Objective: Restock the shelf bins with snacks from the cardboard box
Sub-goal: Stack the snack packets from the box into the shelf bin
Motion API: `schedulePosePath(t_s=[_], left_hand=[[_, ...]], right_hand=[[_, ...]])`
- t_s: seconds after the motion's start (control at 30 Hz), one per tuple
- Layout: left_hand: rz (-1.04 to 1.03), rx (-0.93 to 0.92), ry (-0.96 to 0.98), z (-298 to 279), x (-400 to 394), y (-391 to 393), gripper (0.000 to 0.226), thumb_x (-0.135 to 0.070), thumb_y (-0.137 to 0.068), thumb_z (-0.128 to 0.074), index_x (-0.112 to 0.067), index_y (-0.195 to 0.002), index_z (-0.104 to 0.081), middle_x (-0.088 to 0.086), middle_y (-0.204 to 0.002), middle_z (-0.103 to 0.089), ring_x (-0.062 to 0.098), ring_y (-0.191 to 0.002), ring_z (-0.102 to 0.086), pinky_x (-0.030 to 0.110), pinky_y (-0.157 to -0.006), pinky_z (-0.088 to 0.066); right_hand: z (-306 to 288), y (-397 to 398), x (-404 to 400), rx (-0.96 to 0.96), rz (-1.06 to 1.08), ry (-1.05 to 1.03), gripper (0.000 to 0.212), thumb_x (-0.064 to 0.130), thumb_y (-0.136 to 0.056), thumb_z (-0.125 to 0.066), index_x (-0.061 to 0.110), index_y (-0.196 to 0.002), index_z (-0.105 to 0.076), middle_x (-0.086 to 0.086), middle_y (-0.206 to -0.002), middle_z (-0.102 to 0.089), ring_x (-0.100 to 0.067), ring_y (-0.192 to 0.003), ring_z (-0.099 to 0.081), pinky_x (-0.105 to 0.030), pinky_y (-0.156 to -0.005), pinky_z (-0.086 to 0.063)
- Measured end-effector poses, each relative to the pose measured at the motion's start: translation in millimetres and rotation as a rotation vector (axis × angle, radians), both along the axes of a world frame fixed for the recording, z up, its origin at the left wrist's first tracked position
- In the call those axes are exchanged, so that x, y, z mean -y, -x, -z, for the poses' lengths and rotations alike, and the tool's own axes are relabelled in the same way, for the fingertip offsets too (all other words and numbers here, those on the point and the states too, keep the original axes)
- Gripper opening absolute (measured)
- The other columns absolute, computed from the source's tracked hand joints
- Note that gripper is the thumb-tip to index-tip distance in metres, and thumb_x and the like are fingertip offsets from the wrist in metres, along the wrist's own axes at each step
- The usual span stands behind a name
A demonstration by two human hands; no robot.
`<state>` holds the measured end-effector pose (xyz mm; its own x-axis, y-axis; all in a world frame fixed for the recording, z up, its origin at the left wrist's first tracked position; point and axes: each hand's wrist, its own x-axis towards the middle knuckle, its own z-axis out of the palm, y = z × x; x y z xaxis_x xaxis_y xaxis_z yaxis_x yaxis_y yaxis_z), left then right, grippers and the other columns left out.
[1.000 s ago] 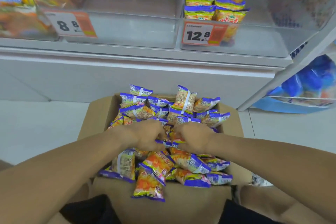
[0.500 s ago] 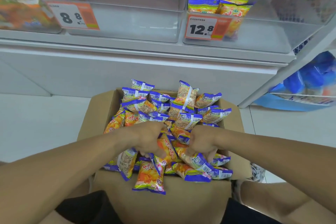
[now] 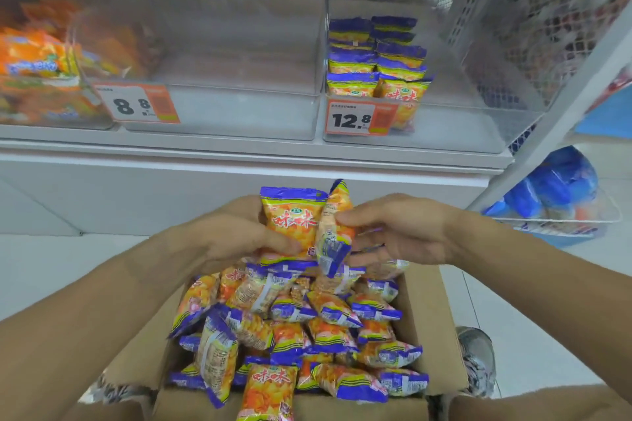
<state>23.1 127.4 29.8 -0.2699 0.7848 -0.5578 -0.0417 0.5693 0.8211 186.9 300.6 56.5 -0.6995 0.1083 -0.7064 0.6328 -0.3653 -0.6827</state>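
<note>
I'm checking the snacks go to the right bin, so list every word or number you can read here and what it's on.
"8.8": left price tag, on the clear middle bin.
"12.8": right price tag, on the bin with matching packets.
"味味": held packet, in the left hand.
"味味": packet at the box front.
"味味": front packet in the right bin.
Small print on tags and packet backs: too blurred.

Middle bin [image 3: 219, 113] apparently open above, stacked packets [image 3: 376, 68] fill right bin's [image 3: 478, 133] left side
</note>
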Motion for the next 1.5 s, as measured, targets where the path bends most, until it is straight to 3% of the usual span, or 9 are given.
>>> schedulePosePath(t_s=[0.23,0.37,0.47,0.67,0.77,0.97,1.2,1.3,1.5], left_hand=[[-0.116,0.122,-0.193,-42,-12,-8,0.048,-0.013,-0.076,-0.078,-0.003,-0.121,-0.066,0.018,-0.118,-0.071,0.04,-0.115,-0.063,0.056,-0.107,-0.045],[-0.24,-0.087,-0.296,-61,-36,-4,0.032,-0.01,-0.084,-0.074,-0.01,-0.116,-0.069,0.006,-0.106,-0.076,0.025,-0.099,-0.072,0.028,-0.081,-0.059],[-0.326,-0.3,-0.352,-69,-60,8,0.029,-0.015,-0.079,-0.082,-0.016,-0.105,-0.072,0.002,-0.098,-0.076,0.009,-0.08,-0.071,0.012,-0.059,-0.052],[-0.331,-0.552,-0.702,-89,-106,15,0.045,-0.012,-0.075,-0.086,-0.028,-0.11,-0.062,-0.001,-0.103,-0.073,0.011,-0.086,-0.071,0.028,-0.074,-0.06],[-0.34,-0.727,-0.804,-86,-128,21,0.046,-0.015,-0.076,-0.084,-0.027,-0.114,-0.061,-0.005,-0.108,-0.07,0.01,-0.094,-0.07,0.032,-0.084,-0.058],[-0.256,-1.085,-0.759,-88,-161,27,0.041,-0.02,-0.079,-0.081,-0.024,-0.118,-0.067,-0.007,-0.104,-0.064,0.006,-0.095,-0.059,0.01,-0.086,-0.041],[-0.076,-1.277,-0.544,-82,-179,30,0.044,-0.024,-0.08,-0.079,-0.022,-0.123,-0.066,0.002,-0.111,-0.064,0.019,-0.104,-0.057,0.017,-0.08,-0.032],[0.014,-1.397,-0.437,-78,-180,30,0.042,-0.037,-0.082,-0.077,-0.024,-0.122,-0.07,0.003,-0.107,-0.064,0.027,-0.108,-0.048,0.031,-0.086,-0.034],[0.065,-1.632,-0.259,-79,-180,37,0.026,-0.048,-0.092,-0.063,-0.028,-0.106,-0.074,-0.005,-0.1,-0.064,0.026,-0.102,-0.037,0.037,-0.081,-0.021]], right_hand=[[-22,5,-14,-0.155,-0.087,-0.195,0.054,0.04,-0.073,-0.085,0.009,-0.115,-0.07,-0.009,-0.095,-0.067,-0.024,-0.079,-0.057,-0.028,-0.063,-0.054],[-39,9,-43,-0.349,0.169,-0.507,0.069,0.041,-0.061,-0.093,0.006,-0.113,-0.066,-0.007,-0.082,-0.069,-0.019,-0.064,-0.055,-0.024,-0.05,-0.04],[-53,9,-67,-0.495,0.46,-0.629,0.071,0.041,-0.053,-0.096,0.011,-0.109,-0.064,-0.001,-0.08,-0.07,-0.014,-0.062,-0.061,-0.021,-0.048,-0.043],[-61,9,-106,-0.639,0.803,-1.136,0.06,0.03,-0.06,-0.097,0.017,-0.102,-0.055,0.01,-0.083,-0.066,0.0,-0.064,-0.062,-0.024,-0.065,-0.053],[-55,15,-118,-0.658,0.787,-1.204,0.058,0.021,-0.064,-0.096,0.014,-0.105,-0.055,0.01,-0.086,-0.065,0.005,-0.063,-0.062,-0.017,-0.067,-0.05],[-40,24,-149,-0.365,0.481,-1.187,0.048,0.024,-0.067,-0.093,0.02,-0.107,-0.067,0.01,-0.084,-0.072,0.0,-0.065,-0.066,-0.023,-0.07,-0.053],[-46,21,-183,-0.315,0.243,-1.295,0.023,0.034,-0.086,-0.077,0.028,-0.106,-0.068,0.0,-0.099,-0.074,-0.017,-0.086,-0.07,-0.034,-0.08,-0.053],[-43,24,-186,-0.26,0.139,-1.307,0.009,0.034,-0.092,-0.069,0.033,-0.096,-0.061,-0.006,-0.099,-0.073,-0.026,-0.094,-0.069,-0.045,-0.089,-0.054],[-43,30,-179,-0.242,0.13,-1.367,0.013,0.028,-0.09,-0.072,0.026,-0.103,-0.07,-0.004,-0.106,-0.071,-0.023,-0.09,-0.067,-0.046,-0.089,-0.056]])
